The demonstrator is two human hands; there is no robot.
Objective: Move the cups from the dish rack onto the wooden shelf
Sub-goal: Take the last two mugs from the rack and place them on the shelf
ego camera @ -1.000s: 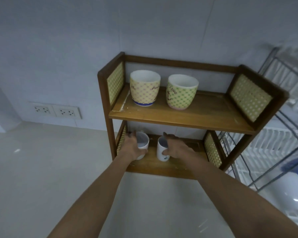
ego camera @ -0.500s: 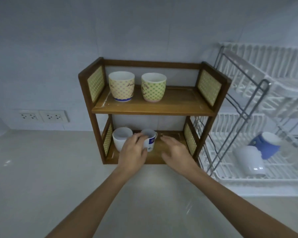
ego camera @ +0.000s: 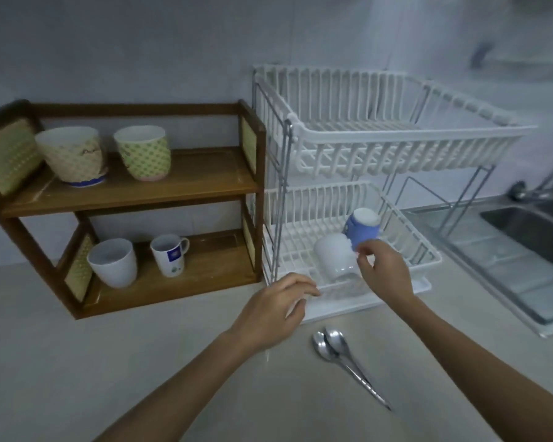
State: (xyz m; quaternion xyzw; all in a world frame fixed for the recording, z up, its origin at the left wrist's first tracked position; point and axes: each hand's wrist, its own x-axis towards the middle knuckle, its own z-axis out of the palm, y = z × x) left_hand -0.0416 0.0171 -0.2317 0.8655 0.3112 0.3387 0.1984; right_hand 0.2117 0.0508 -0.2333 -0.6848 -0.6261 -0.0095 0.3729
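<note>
The wooden shelf (ego camera: 186,183) stands at the left. Its top board carries a yellow patterned cup (ego camera: 71,156) and a green patterned cup (ego camera: 143,153). A plain white cup (ego camera: 114,262) and a small white mug with a blue logo (ego camera: 169,255) sit on the lower board. In the white dish rack's (ego camera: 406,135) lower tier lie a white cup (ego camera: 336,258) upside down and a blue cup (ego camera: 363,228) behind it. My right hand (ego camera: 385,271) hovers open over the white cup, fingertips near the blue one. My left hand (ego camera: 273,309) is open at the rack's front left corner.
Two metal spoons (ego camera: 342,354) lie on the pale counter in front of the rack. A steel sink (ego camera: 530,237) with a tap (ego camera: 538,186) is at the right. The rack's upper tier holds nothing visible. Tiled wall runs behind everything.
Both hands let go of the white cup and the logo mug on the lower board and moved right to the dish rack. The view swung right with them.
</note>
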